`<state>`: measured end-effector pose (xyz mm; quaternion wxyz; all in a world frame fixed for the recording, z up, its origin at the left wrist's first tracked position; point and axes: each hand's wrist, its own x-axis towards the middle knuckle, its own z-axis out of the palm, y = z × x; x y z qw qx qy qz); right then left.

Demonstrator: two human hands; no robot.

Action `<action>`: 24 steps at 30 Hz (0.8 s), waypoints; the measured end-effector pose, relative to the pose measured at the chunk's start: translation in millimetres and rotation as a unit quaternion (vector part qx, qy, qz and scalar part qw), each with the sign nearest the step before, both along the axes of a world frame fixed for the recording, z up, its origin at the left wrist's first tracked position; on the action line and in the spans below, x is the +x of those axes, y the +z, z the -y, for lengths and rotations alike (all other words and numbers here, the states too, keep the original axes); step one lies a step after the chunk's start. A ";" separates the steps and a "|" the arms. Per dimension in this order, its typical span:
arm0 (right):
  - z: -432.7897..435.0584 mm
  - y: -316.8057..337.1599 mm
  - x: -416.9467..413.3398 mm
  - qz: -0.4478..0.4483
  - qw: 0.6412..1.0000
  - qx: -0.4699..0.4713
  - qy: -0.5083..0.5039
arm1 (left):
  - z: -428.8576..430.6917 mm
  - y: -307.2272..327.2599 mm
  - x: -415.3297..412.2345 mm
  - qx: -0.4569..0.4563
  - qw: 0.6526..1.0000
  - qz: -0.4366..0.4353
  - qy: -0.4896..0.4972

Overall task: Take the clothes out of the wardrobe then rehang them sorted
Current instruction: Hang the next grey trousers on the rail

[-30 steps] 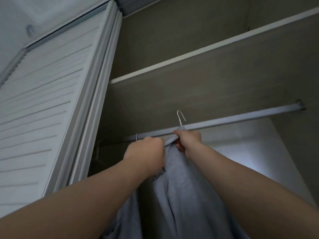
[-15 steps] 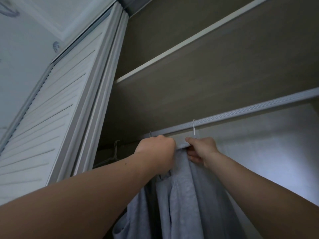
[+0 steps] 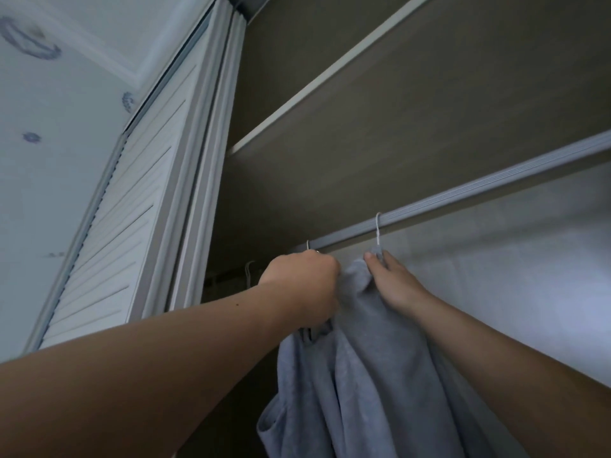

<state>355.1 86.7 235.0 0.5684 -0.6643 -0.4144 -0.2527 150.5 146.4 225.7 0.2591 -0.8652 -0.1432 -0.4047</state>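
I judge this grey garment nearly rehung: its hanger hook sits over the rail, my left hand clenches its left shoulder, my right hand pinches the collar beneath the hook, and only letting go remains.

Fingers of left hand are hidden behind its own back, curled into bunched fabric; exact grip not seen. Fingertips of right hand are partly buried in the top of the grey garment. Only the hanger hook is shown, the hanger body being covered by cloth. A second hook is mostly blocked by the left hand; what hangs from it cannot be told. A thin hanger in the dark corner is too dim to make out. Garment is cut off by the bottom edge, rail by the right edge, its left end lost in shadow.
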 end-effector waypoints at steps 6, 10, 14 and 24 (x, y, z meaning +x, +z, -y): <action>-36.7 9.0 -12.1 -0.010 0.999 -0.011 0.048 | -14.7 -0.9 -5.6 -0.012 0.998 -0.013 0.060; -62.6 15.2 -17.8 -0.038 0.995 -0.002 0.088 | -23.5 -6.0 -7.5 -0.014 0.996 -0.018 0.087; -83.7 20.2 -22.0 -0.049 0.996 -0.026 0.076 | -30.6 -12.9 0.6 -0.048 0.991 -0.028 0.125; -136.5 22.4 -19.9 -0.050 0.994 -0.073 0.059 | -52.7 -22.6 8.2 -0.098 0.979 -0.041 0.174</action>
